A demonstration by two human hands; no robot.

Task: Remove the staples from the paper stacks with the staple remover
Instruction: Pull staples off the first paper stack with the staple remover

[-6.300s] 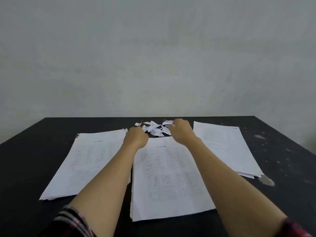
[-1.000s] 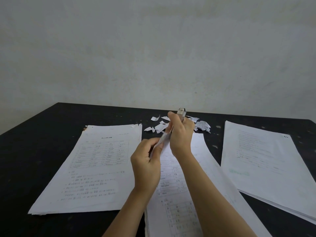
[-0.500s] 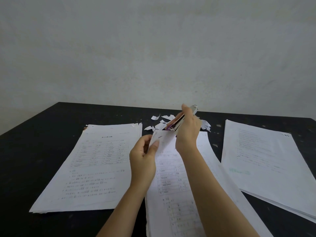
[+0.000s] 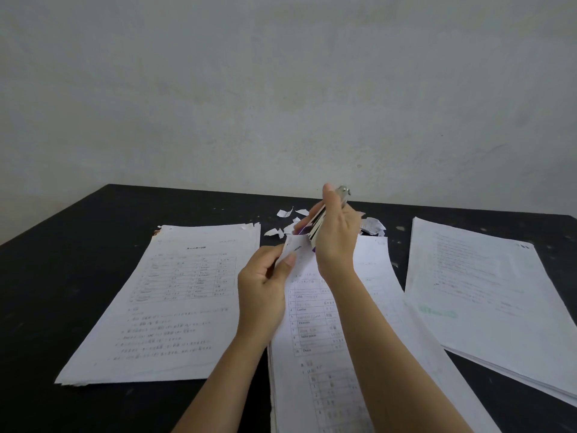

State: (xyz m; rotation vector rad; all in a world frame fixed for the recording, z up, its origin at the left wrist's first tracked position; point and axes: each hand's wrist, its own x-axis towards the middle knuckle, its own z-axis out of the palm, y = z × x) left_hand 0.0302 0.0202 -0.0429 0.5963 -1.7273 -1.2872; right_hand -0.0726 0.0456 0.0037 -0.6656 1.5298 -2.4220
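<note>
Three stacks of printed paper lie on a black table [image 4: 46, 292]. My left hand [image 4: 265, 285] pinches the top left corner of the middle stack [image 4: 318, 339] and holds that corner raised off the table. My right hand [image 4: 338, 235] grips a metal staple remover [image 4: 321, 218] with a purple part, its lower end at the raised corner. The tool's silver tip [image 4: 342, 191] sticks up past my thumb. The staple itself is too small to see.
A left stack [image 4: 175, 301] and a right stack [image 4: 487, 295] lie flat on either side. Several torn white paper scraps [image 4: 285, 223] sit behind the middle stack near the table's far edge. A pale wall stands behind the table.
Since a second ago my right hand has turned the staple remover more upright at the raised corner. My left hand keeps pinching the corner, now slightly lower. The stacks have not moved.
</note>
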